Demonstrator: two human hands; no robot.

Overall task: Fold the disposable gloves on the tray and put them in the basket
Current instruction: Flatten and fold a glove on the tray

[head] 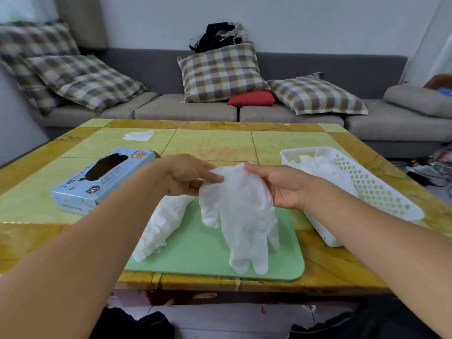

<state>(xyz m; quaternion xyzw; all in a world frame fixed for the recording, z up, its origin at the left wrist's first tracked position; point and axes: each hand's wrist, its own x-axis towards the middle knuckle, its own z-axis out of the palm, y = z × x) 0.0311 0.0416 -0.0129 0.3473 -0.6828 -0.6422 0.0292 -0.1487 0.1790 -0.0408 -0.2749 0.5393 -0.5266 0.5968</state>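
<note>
- Holding one glove [241, 211] up by its cuff over the green tray [200, 255], left hand [186, 176] and right hand [278, 184] both pinched the top edge, fingers dangling down
- more gloves [159, 226] lay crumpled on the tray's left side
- basket [381, 192] sat just right of the tray, some gloves already inside
- thin floppy stuff, so I reckoned it could've bunched up or slipped out of that light pinch mid-fold
</note>
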